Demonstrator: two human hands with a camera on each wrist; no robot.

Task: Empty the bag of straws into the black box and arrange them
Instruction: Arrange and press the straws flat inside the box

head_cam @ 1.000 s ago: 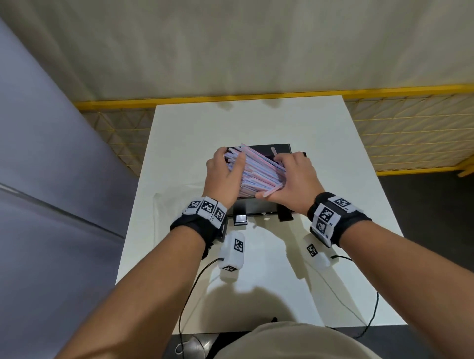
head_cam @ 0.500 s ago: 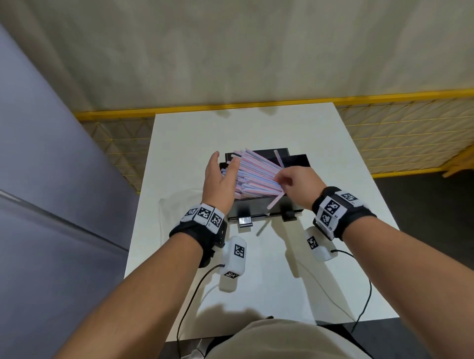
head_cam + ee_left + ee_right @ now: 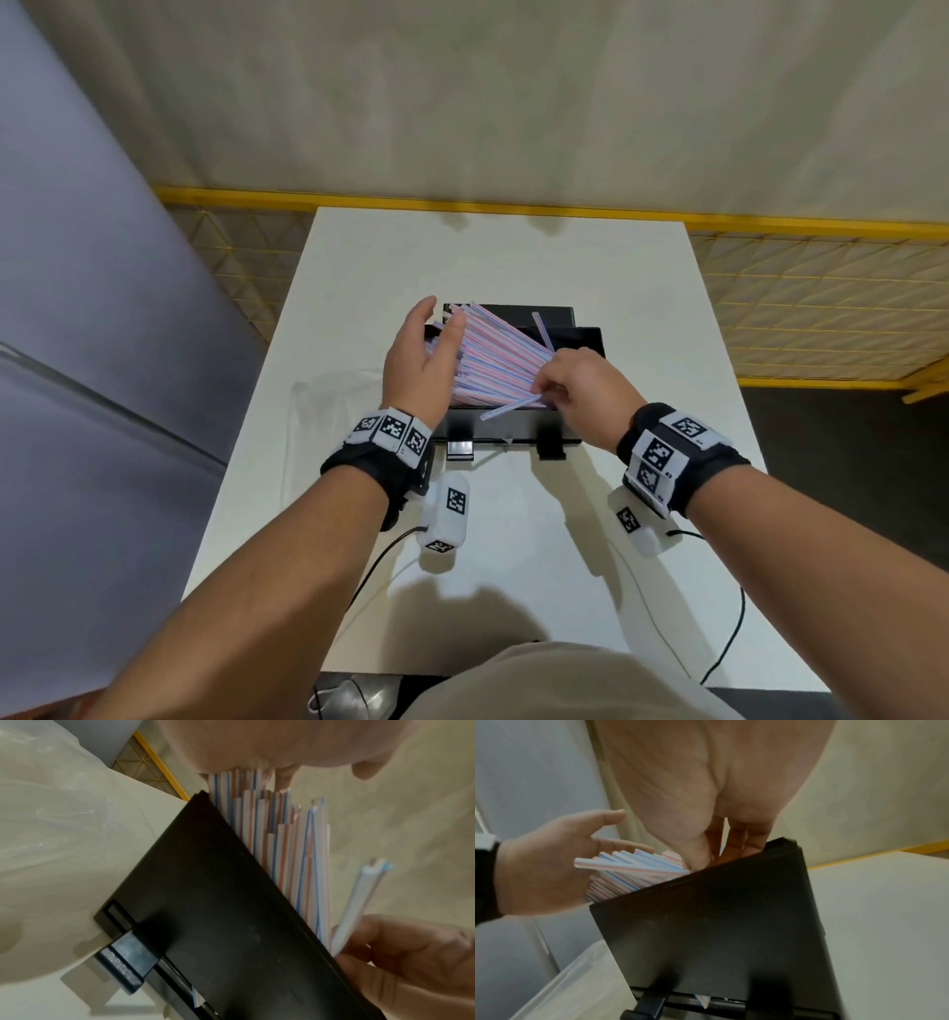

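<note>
Right fingers [image 3: 552, 390] pinch one stray straw [image 3: 513, 408] at its end; the left hand [image 3: 421, 360], open, braces the straws [image 3: 493, 360] heaped in the box [image 3: 513, 434]. Light, slippery, crushable: hold gently mid-length.

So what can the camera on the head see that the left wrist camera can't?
Only the head view shows the whole white table, the yellow railing, both wristbands, and a lone straw sticking up at the back of the black box.

Only the left wrist view shows the word PRESS on the black latch and a striped straw poking out at the box's bottom slot.

Both show the pile of straws, the left hand flat against it, and the right hand pinching one straw.
</note>
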